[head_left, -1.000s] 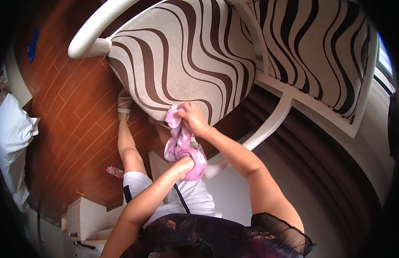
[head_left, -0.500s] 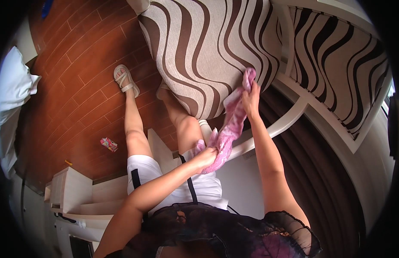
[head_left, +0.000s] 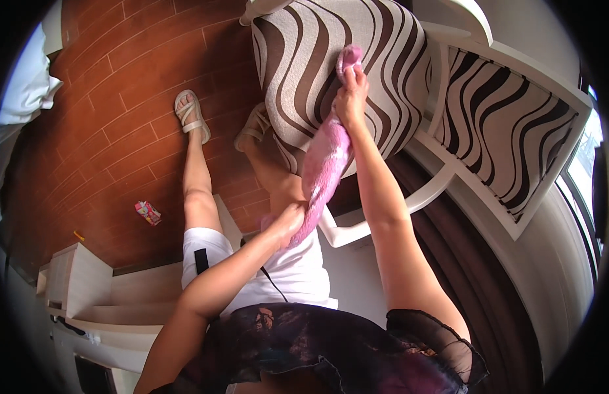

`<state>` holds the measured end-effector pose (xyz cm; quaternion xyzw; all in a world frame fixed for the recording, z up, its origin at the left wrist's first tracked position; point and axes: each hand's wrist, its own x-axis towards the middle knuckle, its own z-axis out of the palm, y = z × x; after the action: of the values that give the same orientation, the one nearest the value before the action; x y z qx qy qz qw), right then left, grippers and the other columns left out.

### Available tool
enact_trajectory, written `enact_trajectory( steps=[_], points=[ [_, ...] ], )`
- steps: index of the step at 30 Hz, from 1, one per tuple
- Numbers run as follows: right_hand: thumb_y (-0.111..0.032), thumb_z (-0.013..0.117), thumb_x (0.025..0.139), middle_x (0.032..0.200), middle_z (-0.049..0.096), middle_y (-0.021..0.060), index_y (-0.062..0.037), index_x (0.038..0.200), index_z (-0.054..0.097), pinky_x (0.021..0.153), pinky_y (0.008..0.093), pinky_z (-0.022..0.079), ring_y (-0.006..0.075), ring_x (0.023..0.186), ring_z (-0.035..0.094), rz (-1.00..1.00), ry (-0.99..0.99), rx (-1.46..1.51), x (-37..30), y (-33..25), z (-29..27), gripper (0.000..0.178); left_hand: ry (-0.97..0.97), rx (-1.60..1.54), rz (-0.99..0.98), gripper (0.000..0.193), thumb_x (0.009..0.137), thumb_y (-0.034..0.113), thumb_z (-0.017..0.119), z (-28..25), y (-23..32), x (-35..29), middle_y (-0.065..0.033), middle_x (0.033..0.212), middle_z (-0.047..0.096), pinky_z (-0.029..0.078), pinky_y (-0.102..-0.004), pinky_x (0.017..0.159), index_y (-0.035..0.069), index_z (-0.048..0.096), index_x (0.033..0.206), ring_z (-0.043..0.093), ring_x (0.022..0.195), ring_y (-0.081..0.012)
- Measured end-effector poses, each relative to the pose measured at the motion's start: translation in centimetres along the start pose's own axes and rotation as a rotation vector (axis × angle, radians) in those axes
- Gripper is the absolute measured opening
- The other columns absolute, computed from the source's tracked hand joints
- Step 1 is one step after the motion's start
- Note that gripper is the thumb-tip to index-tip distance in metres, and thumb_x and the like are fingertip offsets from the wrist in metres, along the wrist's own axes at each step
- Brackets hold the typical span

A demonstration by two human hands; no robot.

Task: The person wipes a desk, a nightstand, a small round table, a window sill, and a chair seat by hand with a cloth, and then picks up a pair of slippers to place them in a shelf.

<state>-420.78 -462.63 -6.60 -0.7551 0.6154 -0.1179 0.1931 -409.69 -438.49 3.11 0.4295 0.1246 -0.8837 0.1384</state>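
A pink and white cloth (head_left: pixel 326 161) is stretched lengthwise between my two hands. My right hand (head_left: pixel 352 98) is closed around its far end, and a bunched tip sticks out past the fingers over the chair seat. Nearer to me, my left hand (head_left: pixel 290 223) grips the other end above my white shorts. Under the cloth's far part is the armchair seat (head_left: pixel 294 62), covered in cream fabric with wavy brown stripes. Whether the cloth touches the seat, I cannot tell.
The chair's striped backrest (head_left: pixel 504 131) and pale curved armrest (head_left: pixel 409 207) are on the right, by a dark curtain (head_left: pixel 475 282). A small pink packet (head_left: pixel 147 213) lies on the brown tiled floor (head_left: pixel 121 144). A pale wooden cabinet (head_left: pixel 75 279) stands at lower left, white bedding (head_left: pixel 29 79) at far left.
My right hand has moved away from me and slightly left, further over the seat. My left hand has shifted a little left and forward, and the cloth is stretched longer and straighter.
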Motion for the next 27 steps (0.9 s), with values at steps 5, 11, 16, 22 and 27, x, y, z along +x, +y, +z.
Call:
enact_trajectory(
  steps=[5,11,16,22,27],
  points=[
    [-0.001,0.051,0.076,0.114,0.053,0.0133,-0.0211,0.114,0.062,0.095,0.0461,0.038,0.0364,0.107,0.047,-0.004,-0.482,-0.102,-20.2,-1.1,2.8,0.045,0.003,0.078,0.022,0.048,0.092,0.029,0.041,-0.6,-5.1,-0.1,-0.0170,0.114,0.053,0.039,-0.0321,0.092,-0.007,0.047,0.124,0.050,0.107,-0.0241],
    [-0.007,0.049,0.081,0.109,0.056,0.0116,-0.0196,0.110,0.065,0.089,0.0414,0.038,0.0334,0.098,0.046,-0.430,-0.197,0.149,1.3,-12.9,3.5,0.035,-0.015,-0.079,-0.024,0.035,0.095,0.026,0.046,-0.7,1.0,-3.9,-0.0108,0.099,0.061,0.051,-0.0301,0.070,-0.002,0.054,0.115,0.061,0.083,-0.0160],
    [-0.018,0.054,0.079,0.125,0.047,0.0104,-0.0145,0.111,0.063,0.097,0.0486,0.033,0.0330,0.121,0.037,-0.563,-0.663,-0.523,-9.0,-10.0,9.5,0.034,0.102,-0.191,0.262,0.038,0.095,0.027,0.045,-2.8,2.6,-4.2,-0.0123,0.108,0.058,0.049,-0.0276,0.075,0.000,0.050,0.122,0.058,0.091,-0.0171],
    [0.011,0.038,0.081,0.103,0.064,0.0138,-0.0030,0.120,0.050,0.084,0.0295,0.052,0.0222,0.093,0.063,0.935,-1.255,1.018,-8.5,-14.9,2.5,0.043,-0.078,-0.163,-0.107,0.047,0.097,0.028,0.043,-6.9,-5.1,-13.2,-0.0143,0.131,0.046,0.038,-0.0297,0.095,-0.006,0.043,0.128,0.044,0.119,-0.0167],
    [0.002,0.049,0.081,0.125,0.052,0.0156,-0.0045,0.136,0.034,0.098,0.0438,0.042,0.0280,0.111,0.053,0.924,-0.540,1.834,2.0,-24.9,-0.9,0.057,0.269,0.380,0.352,0.039,0.094,0.028,0.043,-9.1,-0.5,-17.6,-0.0195,0.107,0.057,0.040,-0.0354,0.088,-0.004,0.057,0.111,0.053,0.100,-0.0295]
  ],
)
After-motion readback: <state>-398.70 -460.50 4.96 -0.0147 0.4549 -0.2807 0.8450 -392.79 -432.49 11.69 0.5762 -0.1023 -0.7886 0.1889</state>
